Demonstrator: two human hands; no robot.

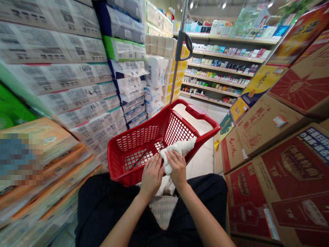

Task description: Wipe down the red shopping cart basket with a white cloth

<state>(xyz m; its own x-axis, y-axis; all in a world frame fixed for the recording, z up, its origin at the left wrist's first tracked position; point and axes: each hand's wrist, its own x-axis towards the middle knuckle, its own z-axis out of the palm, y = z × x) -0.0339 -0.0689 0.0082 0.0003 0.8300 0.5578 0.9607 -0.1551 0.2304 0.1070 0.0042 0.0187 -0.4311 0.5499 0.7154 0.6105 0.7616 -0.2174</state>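
A red plastic shopping basket (136,137) with perforated sides stands in front of my knees, tilted in view. My left hand (152,173) grips its near rim, fingers hooked over the edge. Just to the right, my right hand (177,167) presses a fluffy white cloth (185,146) around the same rim. The cloth trails along the rim toward the far right corner. Both hands are close together, thumbs nearly touching. Inside the basket only the slotted floor shows. A red handle bar (197,113) forms the far end, and a metal pull rod (176,79) with a dark grip (183,46) rises there.
Stacked packs of tissue paper (84,72) wall the left side, with orange packs (51,161) nearer me. Cardboard cartons (259,127) are piled on the right. Shelves of small boxed goods (226,51) stand at the back, beyond a pale tiled floor (203,164).
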